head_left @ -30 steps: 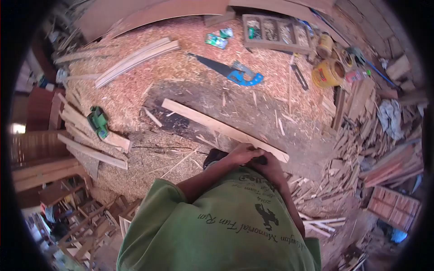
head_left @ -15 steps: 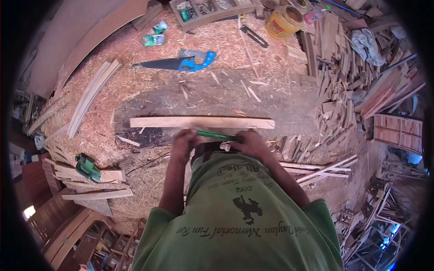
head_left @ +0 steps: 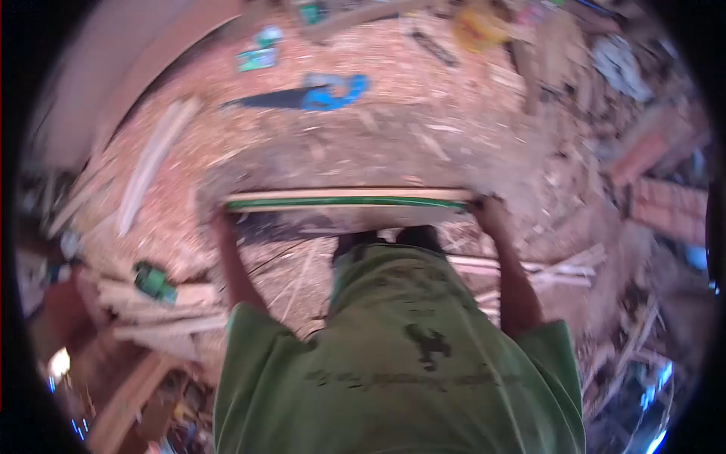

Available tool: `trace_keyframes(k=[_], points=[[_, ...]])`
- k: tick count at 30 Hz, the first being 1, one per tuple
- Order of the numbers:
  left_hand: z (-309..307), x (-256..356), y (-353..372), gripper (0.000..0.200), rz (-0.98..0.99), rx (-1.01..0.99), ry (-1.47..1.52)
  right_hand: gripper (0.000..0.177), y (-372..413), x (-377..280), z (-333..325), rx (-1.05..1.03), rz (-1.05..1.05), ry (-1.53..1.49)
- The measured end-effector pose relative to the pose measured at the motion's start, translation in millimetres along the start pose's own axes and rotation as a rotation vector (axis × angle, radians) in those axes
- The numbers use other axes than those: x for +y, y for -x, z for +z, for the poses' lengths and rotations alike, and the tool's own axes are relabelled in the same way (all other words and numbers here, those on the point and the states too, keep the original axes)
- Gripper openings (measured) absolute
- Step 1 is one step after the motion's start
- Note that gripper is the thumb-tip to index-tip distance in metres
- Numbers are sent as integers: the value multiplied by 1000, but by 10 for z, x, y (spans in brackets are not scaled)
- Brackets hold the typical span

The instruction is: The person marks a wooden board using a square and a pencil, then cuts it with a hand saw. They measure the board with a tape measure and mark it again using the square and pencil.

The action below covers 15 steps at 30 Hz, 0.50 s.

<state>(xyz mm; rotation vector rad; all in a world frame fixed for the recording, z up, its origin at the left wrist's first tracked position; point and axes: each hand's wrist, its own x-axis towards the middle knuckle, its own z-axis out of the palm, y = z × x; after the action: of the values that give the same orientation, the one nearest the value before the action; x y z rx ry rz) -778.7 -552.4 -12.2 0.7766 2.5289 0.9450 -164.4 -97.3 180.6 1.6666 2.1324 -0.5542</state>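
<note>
A long green strip (head_left: 348, 202) is stretched straight along the pale wooden slat (head_left: 340, 192), which lies crosswise on the dark board (head_left: 295, 163). At the strip's left end is my left hand (head_left: 220, 208), closed, with its fingers blurred. My right hand (head_left: 490, 213) pinches the strip's other end, by the right end of the slat. Motion smears the whole view.
Beyond the board lies a blue-handled saw (head_left: 333, 94) on wood shavings. A yellow container (head_left: 479, 29) stands at the back right. Curved slats (head_left: 157, 163) and a green power tool (head_left: 154, 281) are on the left. Scrap wood (head_left: 563, 68) is piled at the right.
My hands have moved far apart, left and right, and slightly forward to the slat's ends. The green strip, short between them before, now spans the slat's length.
</note>
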Motion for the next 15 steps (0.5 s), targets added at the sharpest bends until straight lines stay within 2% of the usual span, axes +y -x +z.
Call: trace_keyframes(k=[1,2,3,4,5,11,14,15], points=[[75,-80,-47,45,-226,-18,628,39,-241,334,338,79,-157,11],[145,-158,-87,50,-453,62,1046,38,-62,92,107,62,-74,84],[112,-26,-65,51,-531,109,1069,37,-19,38,99,75,-55,84],[56,-22,-54,48,-564,134,885,36,-19,30,101,85,-50,80],[28,69,3,44,-513,181,804,36,-22,44,92,84,-54,79],[-42,163,54,34,-484,178,857,33,12,-4,24,69,-61,42],[-36,118,79,33,-449,180,951,39,-1,-71,-57,14,-38,100],[-42,352,110,31,-483,248,943,38,-11,-55,-25,24,-41,105]])
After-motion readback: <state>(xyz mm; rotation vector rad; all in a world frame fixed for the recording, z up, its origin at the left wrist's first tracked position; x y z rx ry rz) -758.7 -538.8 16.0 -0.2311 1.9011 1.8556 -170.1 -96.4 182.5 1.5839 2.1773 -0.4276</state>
